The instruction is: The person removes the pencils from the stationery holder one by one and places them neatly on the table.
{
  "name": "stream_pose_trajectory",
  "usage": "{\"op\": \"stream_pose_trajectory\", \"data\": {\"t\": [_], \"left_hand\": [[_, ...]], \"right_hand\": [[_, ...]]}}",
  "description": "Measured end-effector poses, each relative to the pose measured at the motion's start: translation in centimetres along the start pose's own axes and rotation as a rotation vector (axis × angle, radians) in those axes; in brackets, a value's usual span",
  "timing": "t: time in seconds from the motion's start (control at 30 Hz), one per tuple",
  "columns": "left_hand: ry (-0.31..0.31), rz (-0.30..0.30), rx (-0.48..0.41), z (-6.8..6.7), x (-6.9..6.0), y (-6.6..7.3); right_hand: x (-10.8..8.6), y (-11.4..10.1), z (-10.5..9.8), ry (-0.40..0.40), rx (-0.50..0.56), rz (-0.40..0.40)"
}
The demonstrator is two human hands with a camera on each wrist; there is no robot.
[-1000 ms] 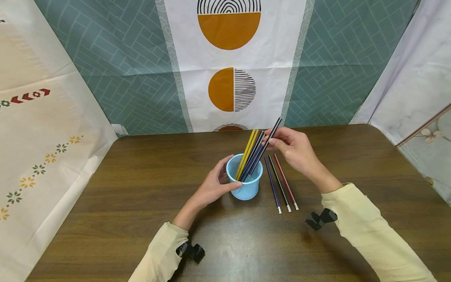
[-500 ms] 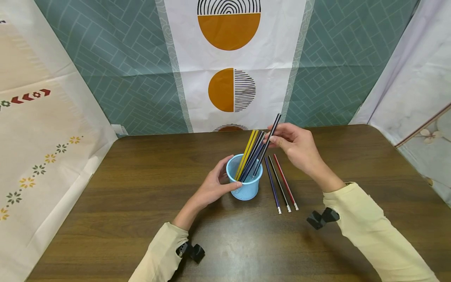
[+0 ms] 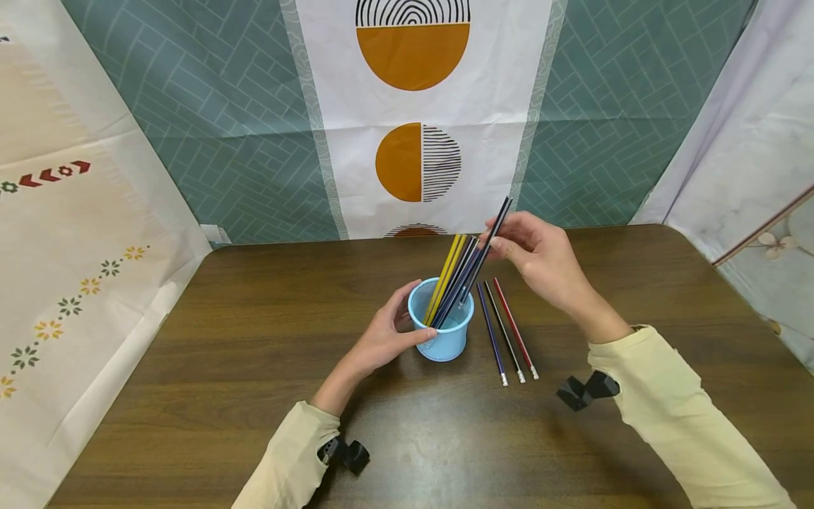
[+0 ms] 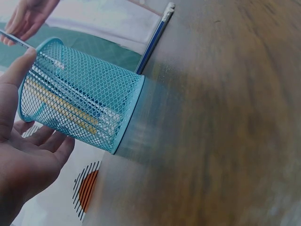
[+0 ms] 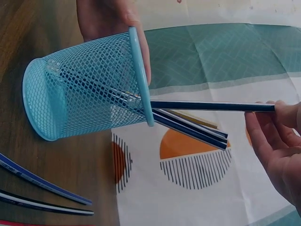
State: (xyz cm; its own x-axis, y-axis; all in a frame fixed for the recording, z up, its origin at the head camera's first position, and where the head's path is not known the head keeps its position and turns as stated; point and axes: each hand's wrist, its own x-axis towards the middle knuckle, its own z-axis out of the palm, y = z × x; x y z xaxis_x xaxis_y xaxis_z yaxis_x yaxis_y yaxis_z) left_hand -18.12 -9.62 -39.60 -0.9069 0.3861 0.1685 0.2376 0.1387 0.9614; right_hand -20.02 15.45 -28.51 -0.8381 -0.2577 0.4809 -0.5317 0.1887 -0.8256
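Note:
A light blue mesh pencil cup [image 3: 445, 346] stands on the table, several pencils leaning in it. Among these are yellow pencils [image 3: 449, 261] and dark ones with pale stripes. My left hand [image 3: 381, 341] holds the cup from its left side, thumb at the near rim and fingers around the far side. With thumb and fingers, my right hand [image 3: 543, 263] pinches a dark striped pencil [image 5: 197, 105] near its upper end. That pencil's lower end is still inside the cup, just below the rim. In the right wrist view, the other pencils [image 5: 193, 129] stick out beside it.
Right of the cup, a blue pencil [image 3: 492, 332], a black pencil [image 3: 504, 332] and a red pencil [image 3: 516, 329] lie side by side on the brown wooden table [image 3: 254, 367]. Patterned sheets [image 3: 254, 127] hang behind the table and at both sides.
My right hand has moved up and slightly right, drawing the dark pencil higher out of the cup. The left hand and the cup have stayed in place.

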Motion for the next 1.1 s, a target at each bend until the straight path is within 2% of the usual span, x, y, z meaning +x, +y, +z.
{"op": "stream_pose_trajectory", "data": {"t": [0.23,0.6,0.9,1.1], "left_hand": [[-0.001,-0.004,0.004,0.0,0.0,0.1],[-0.003,0.008,-0.005,0.0,0.0,0.0],[-0.002,0.006,0.0,0.0,0.0,0.0],[-0.006,0.008,-0.003,0.0,0.0,-0.2]], "right_hand": [[0.1,-0.5,-0.3,0.016,0.025,-0.037],[0.3,-1.1,-0.7,0.035,-0.033,-0.059],[0.2,-1.4,-0.9,0.061,-0.001,-0.059],[0.0,-1.2,-1.1,0.067,-0.019,-0.057]]}}
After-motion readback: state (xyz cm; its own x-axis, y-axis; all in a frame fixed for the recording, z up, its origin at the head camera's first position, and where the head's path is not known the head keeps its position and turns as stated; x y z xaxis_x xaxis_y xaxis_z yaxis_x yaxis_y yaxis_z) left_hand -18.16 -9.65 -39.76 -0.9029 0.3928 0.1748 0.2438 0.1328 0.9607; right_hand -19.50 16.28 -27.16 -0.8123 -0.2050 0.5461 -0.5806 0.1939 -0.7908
